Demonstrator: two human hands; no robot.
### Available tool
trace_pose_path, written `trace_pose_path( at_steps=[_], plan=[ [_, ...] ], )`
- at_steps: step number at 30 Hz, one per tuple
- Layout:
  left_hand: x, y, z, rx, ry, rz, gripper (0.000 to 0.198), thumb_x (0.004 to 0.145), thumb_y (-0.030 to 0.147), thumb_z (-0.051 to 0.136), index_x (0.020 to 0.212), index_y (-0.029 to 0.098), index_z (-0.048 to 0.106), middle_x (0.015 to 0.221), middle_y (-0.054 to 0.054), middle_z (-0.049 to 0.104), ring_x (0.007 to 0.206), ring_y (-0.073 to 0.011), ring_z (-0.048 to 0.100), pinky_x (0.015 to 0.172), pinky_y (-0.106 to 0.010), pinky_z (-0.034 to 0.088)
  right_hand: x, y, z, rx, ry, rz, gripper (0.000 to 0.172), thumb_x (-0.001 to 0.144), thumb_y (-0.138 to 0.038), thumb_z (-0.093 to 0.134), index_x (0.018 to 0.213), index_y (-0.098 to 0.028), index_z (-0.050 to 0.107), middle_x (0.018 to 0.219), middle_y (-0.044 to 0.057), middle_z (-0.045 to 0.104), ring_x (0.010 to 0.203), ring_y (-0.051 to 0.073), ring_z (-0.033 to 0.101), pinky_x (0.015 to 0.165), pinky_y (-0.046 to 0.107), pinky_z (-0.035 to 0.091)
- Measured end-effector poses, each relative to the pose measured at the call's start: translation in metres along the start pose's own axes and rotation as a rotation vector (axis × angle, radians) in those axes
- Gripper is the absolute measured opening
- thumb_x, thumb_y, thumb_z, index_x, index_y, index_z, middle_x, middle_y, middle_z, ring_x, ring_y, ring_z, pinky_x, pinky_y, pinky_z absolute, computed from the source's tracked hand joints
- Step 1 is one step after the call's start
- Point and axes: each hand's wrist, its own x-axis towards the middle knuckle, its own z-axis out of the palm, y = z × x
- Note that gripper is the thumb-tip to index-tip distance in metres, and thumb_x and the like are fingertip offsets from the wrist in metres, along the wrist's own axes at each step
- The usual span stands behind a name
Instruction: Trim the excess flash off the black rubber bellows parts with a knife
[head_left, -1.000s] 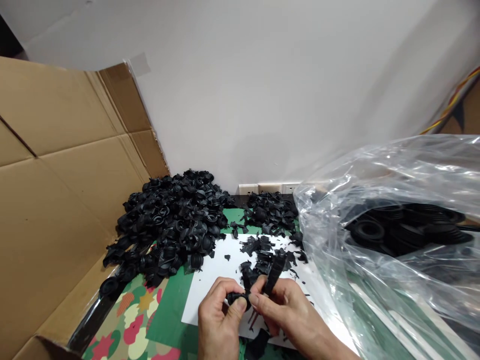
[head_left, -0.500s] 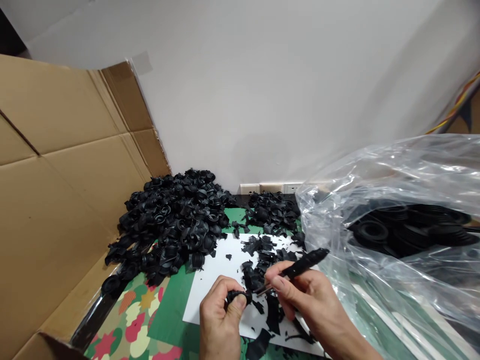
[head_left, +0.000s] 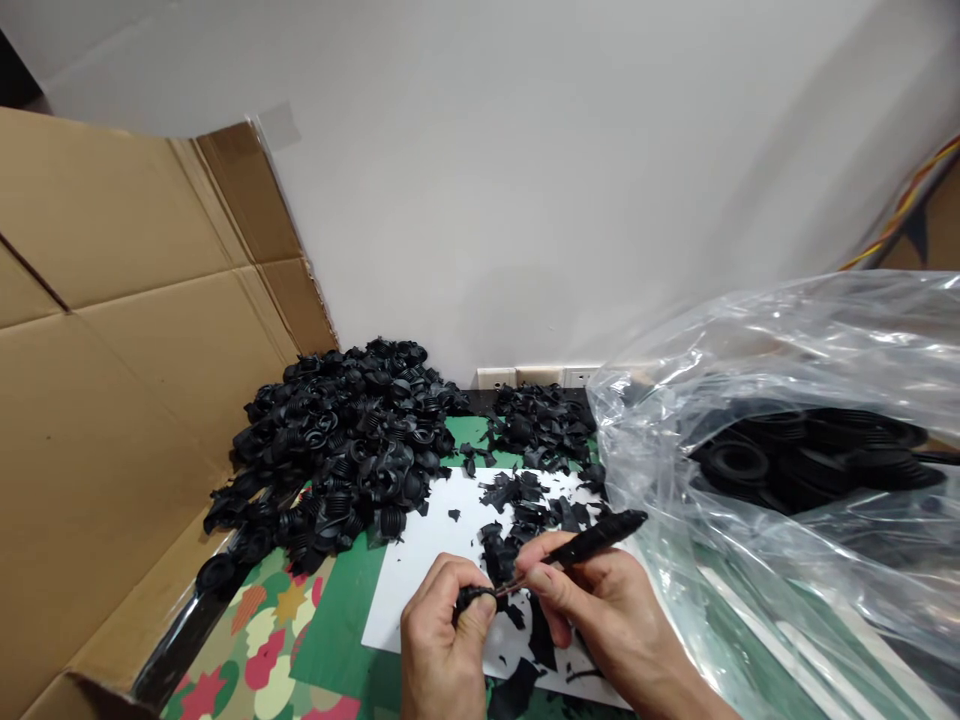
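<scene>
Pinched between the thumb and fingers of my left hand (head_left: 448, 630) is a small black rubber piece (head_left: 469, 597), mostly covered by the fingers. My right hand (head_left: 600, 600) grips a thin-bladed tool with a black-wrapped handle (head_left: 600, 537), held like a pen. Its narrow metal tip (head_left: 511, 586) points left and meets the rubber piece beside my left thumb. Below both hands lies a white sheet (head_left: 409, 570) strewn with black rubber scraps (head_left: 517, 490).
A large heap of ribbed black rubber parts (head_left: 352, 430) lies at the left, against an upright cardboard sheet (head_left: 142, 270). More scraps (head_left: 544, 420) are piled by the wall sockets (head_left: 540, 376). A clear plastic bag (head_left: 645, 420) with black ringed parts (head_left: 802, 455) stands at the right.
My right hand has moved a little left, bringing the tool's tip up to the rubber piece. The left hand keeps its hold almost in place.
</scene>
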Motion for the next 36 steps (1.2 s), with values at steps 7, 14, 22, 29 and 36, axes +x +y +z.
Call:
trace_pose_path(
  at_steps=[7,14,22,29,36],
  plan=[
    [-0.003,-0.002,0.001,0.042,0.007,0.083,0.012,0.074,0.014,0.052,0.067,0.021,0.059,0.066,0.0,0.056,0.063,-0.0174,0.052,0.058,-0.025,0.04,0.001,-0.001,0.004,0.022,-0.011,0.037,0.036,0.073,-0.05,0.062,0.07,-0.014,0.059,0.037,-0.004,0.051,0.037,0.01,0.045,0.04,0.022,0.036],
    [-0.005,-0.006,0.004,0.046,-0.03,0.105,0.013,0.076,0.012,0.053,0.068,0.021,0.058,0.065,0.001,0.054,0.062,-0.0161,0.053,0.058,-0.024,0.04,-0.006,0.006,0.009,-0.017,0.039,-0.126,0.025,0.08,-0.04,0.056,0.072,-0.017,0.057,0.045,-0.003,0.051,0.039,0.011,0.045,0.04,0.023,0.038],
    [-0.009,-0.006,0.007,-0.05,-0.068,0.117,0.013,0.076,0.012,0.052,0.071,0.021,0.059,0.068,0.001,0.054,0.064,-0.0156,0.052,0.058,-0.024,0.039,-0.005,0.008,0.001,-0.355,0.177,-0.564,0.016,0.083,-0.025,0.052,0.072,-0.019,0.061,0.069,0.004,0.059,0.049,0.013,0.052,0.046,0.024,0.043],
    [-0.005,-0.011,0.0,-0.093,0.02,0.033,0.009,0.073,0.015,0.057,0.072,0.021,0.062,0.072,0.0,0.059,0.071,-0.0176,0.053,0.062,-0.025,0.039,0.004,-0.003,-0.007,-0.049,0.16,0.038,0.039,0.075,-0.055,0.055,0.07,-0.016,0.054,0.036,-0.005,0.047,0.036,0.011,0.043,0.041,0.022,0.033],
    [-0.004,-0.011,0.001,-0.101,0.041,0.042,0.007,0.073,0.016,0.058,0.072,0.021,0.063,0.073,0.0,0.059,0.071,-0.0178,0.054,0.063,-0.024,0.039,0.004,0.002,0.007,0.015,-0.103,0.201,0.043,0.068,-0.059,0.058,0.06,-0.019,0.044,0.042,-0.009,0.042,0.026,0.003,0.031,0.031,0.018,0.018]
  ],
)
